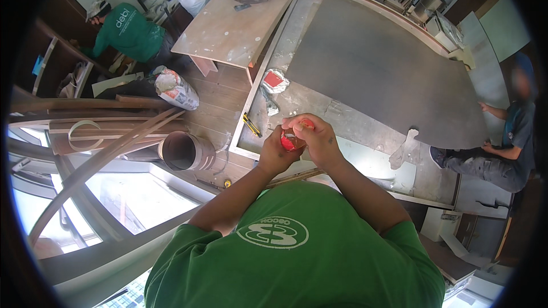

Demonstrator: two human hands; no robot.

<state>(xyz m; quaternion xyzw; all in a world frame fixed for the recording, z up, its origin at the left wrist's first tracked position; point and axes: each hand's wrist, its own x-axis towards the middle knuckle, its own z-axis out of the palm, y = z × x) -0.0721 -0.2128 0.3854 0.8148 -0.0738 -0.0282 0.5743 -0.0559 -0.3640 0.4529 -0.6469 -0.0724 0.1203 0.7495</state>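
Both my hands are together over the near edge of a white-rimmed work table (251, 104). My left hand (275, 153) is wrapped round a small red container-like thing (289, 143); its exact kind cannot be made out. Fingers of my right hand (322, 141) close over a red piece (308, 124) just above it, perhaps a cap or part of the same thing. Just left of my hands, a yellow utility knife (252, 125) lies on the table rim. Beyond them are a white-smeared plate with a red square (274, 81) and a grey crumpled strip (270, 102).
A large dark grey sheet (382, 68) covers much of the table; a co-worker (505, 131) sits at its right end. Another person in green (134, 34) bends at the far left. An open cylindrical bin (185, 151), a paper sack (177, 88) and long wooden strips (108, 151) stand left.
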